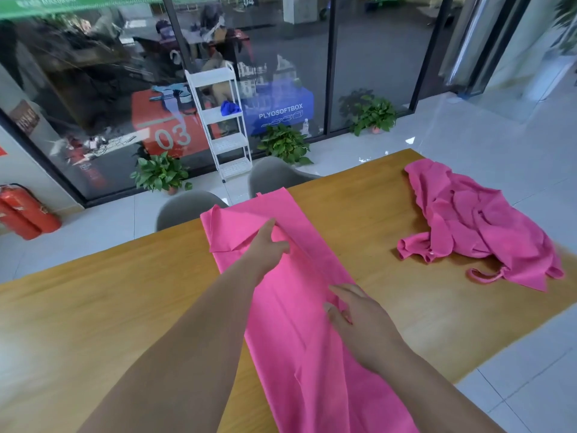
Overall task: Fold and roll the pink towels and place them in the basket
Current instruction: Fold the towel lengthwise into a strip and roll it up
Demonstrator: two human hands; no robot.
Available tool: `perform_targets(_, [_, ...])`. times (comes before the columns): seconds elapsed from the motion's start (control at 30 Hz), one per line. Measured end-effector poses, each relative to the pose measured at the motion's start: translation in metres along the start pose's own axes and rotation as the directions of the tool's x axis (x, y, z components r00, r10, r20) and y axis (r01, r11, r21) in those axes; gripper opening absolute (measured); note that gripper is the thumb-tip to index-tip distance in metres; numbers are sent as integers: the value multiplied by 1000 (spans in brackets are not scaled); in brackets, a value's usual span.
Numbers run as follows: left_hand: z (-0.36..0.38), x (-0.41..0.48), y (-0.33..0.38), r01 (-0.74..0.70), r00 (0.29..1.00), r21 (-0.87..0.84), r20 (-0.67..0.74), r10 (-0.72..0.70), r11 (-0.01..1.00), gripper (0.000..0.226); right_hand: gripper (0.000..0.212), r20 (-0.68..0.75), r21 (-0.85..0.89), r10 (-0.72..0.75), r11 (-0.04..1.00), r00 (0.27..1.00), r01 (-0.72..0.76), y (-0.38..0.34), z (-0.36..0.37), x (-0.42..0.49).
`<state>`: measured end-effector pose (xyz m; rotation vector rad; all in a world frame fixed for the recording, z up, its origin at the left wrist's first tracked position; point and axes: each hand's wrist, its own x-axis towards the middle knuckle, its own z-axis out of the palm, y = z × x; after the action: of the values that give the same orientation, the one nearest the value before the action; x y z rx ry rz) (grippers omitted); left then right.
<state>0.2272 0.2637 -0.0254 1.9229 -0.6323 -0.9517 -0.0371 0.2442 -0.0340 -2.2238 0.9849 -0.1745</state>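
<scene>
- Far left edge, mid-height: red fire extinguisher (23, 212) lying on the floor by the wall.
- Left of centre, upper half: potted plant (160, 175) against the glass wall. A white shelf cart (223, 120) stands just right of it.
- Two grey chairs (184, 209) sit at the far edge of the table.
- Wooden table (93, 307) fills the lower frame and runs up toward the right.
- Long pink towel (296, 354) lies flat on the table, from bottom centre up to the far edge. Its upper left part is folded over into a flap.
- Left hand (265, 248), centre frame: palm down on the towel just beside the flap, fingers straight, thumb out to the right, gripping nothing.
- Right hand (362, 320), lower centre-right: rests on the towel's right edge, fingers stretched up-left and loosely spread, thumb apart below them. No clear pinch on the cloth.
- Right side, mid-height: crumpled pink towels (477, 226) in a heap on the table, well apart from the flat one, with a hanging loop showing at the near edge.
</scene>
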Motion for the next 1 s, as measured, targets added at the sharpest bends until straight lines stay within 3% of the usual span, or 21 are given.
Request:
perform_targets(0.33, [92, 43, -24, 10, 996, 77, 88, -17, 997, 93, 49, 114, 36, 164, 985, 980, -169, 118, 4, 49])
perform_targets(0.43, [112, 23, -74, 57, 990, 239, 115, -87, 969, 90, 52, 167, 60, 222, 970, 961, -235, 144, 21, 39])
perform_targets(0.53, [119, -12, -116, -81, 992, 499, 127, 19, 863, 82, 52, 129, 74, 214, 972, 968, -224, 153, 34, 22])
perform_targets(0.67, [115, -49, -152, -196, 980, 622, 149, 131, 758, 75, 54, 91, -48, 169, 985, 981, -165, 148, 46, 4])
perform_targets(1.0, [89, -122, -195, -297, 953, 669, 252, 169, 681, 67, 59, 111, -292, 228, 938, 967, -187, 118, 74, -50])
